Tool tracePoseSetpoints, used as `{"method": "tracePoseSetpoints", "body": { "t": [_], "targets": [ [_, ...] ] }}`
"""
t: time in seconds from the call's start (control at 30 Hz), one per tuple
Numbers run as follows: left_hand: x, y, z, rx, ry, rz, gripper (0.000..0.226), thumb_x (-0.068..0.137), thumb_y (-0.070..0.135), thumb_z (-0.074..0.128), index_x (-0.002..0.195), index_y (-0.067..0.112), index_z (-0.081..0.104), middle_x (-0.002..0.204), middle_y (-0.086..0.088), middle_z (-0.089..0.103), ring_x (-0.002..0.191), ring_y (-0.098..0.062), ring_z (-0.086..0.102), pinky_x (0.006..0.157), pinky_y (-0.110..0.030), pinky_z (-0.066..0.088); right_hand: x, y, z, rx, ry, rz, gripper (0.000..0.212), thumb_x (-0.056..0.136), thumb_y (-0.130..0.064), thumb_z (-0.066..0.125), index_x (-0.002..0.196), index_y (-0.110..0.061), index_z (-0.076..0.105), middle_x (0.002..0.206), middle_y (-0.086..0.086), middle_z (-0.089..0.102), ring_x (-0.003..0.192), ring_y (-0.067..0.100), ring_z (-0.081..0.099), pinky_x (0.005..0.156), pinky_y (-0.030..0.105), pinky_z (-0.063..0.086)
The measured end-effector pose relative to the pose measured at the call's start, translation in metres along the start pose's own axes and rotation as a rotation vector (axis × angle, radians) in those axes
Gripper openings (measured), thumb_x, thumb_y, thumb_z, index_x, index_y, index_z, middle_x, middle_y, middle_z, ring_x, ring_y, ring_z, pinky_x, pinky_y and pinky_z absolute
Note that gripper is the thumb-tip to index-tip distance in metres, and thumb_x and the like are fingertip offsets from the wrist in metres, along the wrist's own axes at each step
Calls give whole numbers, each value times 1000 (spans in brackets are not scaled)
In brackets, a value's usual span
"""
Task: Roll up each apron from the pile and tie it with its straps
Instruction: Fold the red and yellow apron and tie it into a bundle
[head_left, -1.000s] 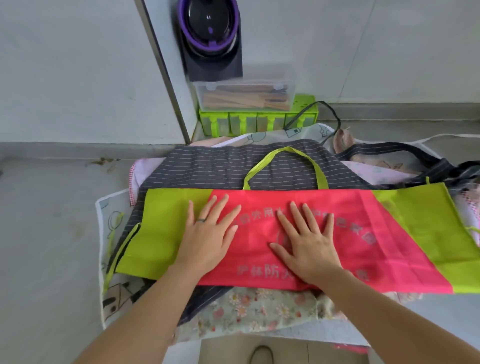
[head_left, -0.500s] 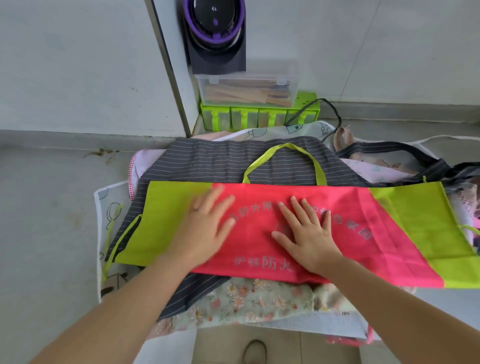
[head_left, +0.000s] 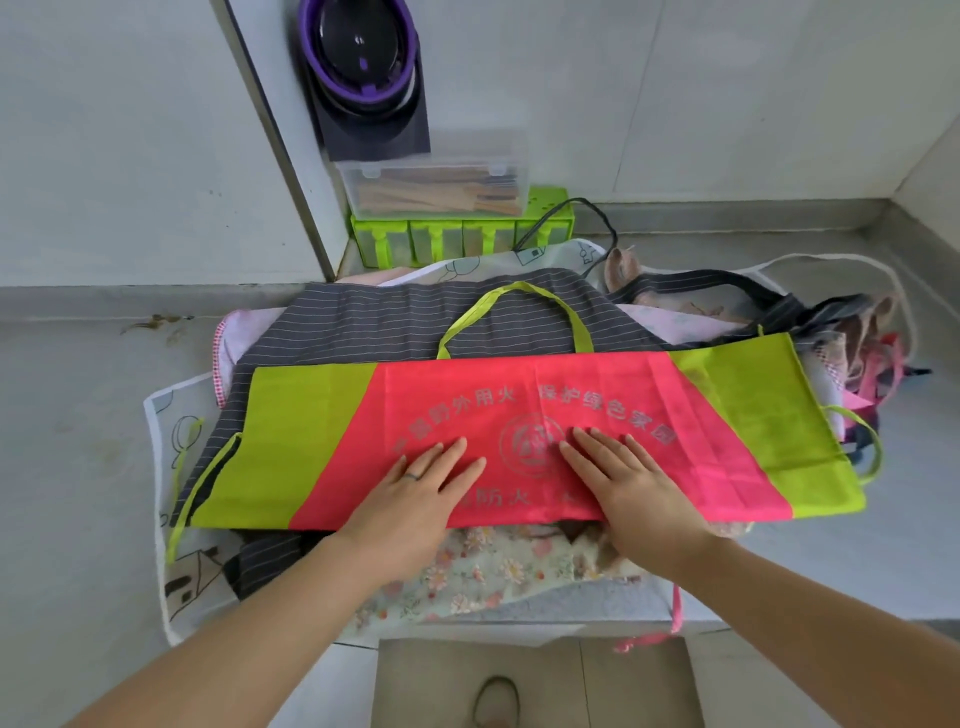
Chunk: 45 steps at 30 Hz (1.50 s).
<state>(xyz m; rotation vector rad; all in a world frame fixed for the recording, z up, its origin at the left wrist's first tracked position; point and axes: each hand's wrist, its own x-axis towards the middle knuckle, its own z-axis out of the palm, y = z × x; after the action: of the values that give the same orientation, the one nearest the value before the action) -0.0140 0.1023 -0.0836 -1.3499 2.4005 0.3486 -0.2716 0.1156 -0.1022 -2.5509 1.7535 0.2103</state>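
**Two flat hands on the top apron**

Two hands lay flat with straight fingers, gripping nothing. The left hand (head_left: 415, 499) and right hand (head_left: 628, 483) pressed side by side on the near half of the pink-and-lime apron (head_left: 597, 384). It was spread over a floral apron (head_left: 498, 566) atop the pile on the grey counter (head_left: 78, 467). Beyond, its lime neck loop (head_left: 514, 286) lay on a grey striped apron (head_left: 395, 322). A clear lidded box (head_left: 431, 182) stood on a green rack (head_left: 457, 234) by the wall.

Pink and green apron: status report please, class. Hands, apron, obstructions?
Left hand and right hand open, flat at its near edge. Pink and green apron spread over grey striped apron, unrolled, untied. Nothing lying on top.
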Motion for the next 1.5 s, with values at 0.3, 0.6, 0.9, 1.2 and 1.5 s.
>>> {"method": "tracePoseSetpoints", "body": {
  "t": [0.3, 0.6, 0.9, 1.2, 1.5],
  "targets": [
    [-10, -3, -63, -201, -570, 0, 52, 103, 39, 28, 152, 23, 21, 150, 2, 29, 138, -20, 30, 112, -33, 21, -2, 3, -67, 169, -740, -84, 51, 99, -19, 42, 144, 0, 30, 142, 14, 37, 105, 19, 52, 88, 21, 47],
    [52, -32, -81, 13, -215, -287, 10, 88, 19, 43, 93, 17, 52, 100, -2, 59, 88, -22, 54, 76, -36, 46, 79, 43, -76, 47, -619, 173, 6, 79, -16, 55, 83, -12, 54, 73, -1, 50, 69, 18, 50, 59, 24, 39],
    [45, -47, -24, -4, 236, -361, 32, 98, 25, 30, 125, 17, 47, 97, 0, 68, 96, -20, 62, 105, -39, 34, 52, 54, -31, 119, -186, 218, 22, 98, -34, 37, 109, -18, 49, 110, 3, 62, 109, 25, 53, 95, 38, 34],
    [43, -68, 0, 23, 482, -424, 25, 88, 28, 40, 95, 15, 60, 75, 2, 69, 76, -21, 63, 98, -42, 35, 53, 60, 3, 156, 7, 209, 26, 100, -39, 30, 101, -23, 49, 111, -6, 62, 107, 19, 50, 89, 37, 29],
    [47, -29, -12, -27, 692, -221, 31, 86, 21, 60, 117, 22, 60, 116, 2, 60, 112, -22, 57, 110, -63, 22, 54, 57, 17, 141, 153, 231, 55, 86, -48, 8, 89, -20, 56, 92, -5, 67, 90, 22, 56, 83, 37, 32]
  ]
}}
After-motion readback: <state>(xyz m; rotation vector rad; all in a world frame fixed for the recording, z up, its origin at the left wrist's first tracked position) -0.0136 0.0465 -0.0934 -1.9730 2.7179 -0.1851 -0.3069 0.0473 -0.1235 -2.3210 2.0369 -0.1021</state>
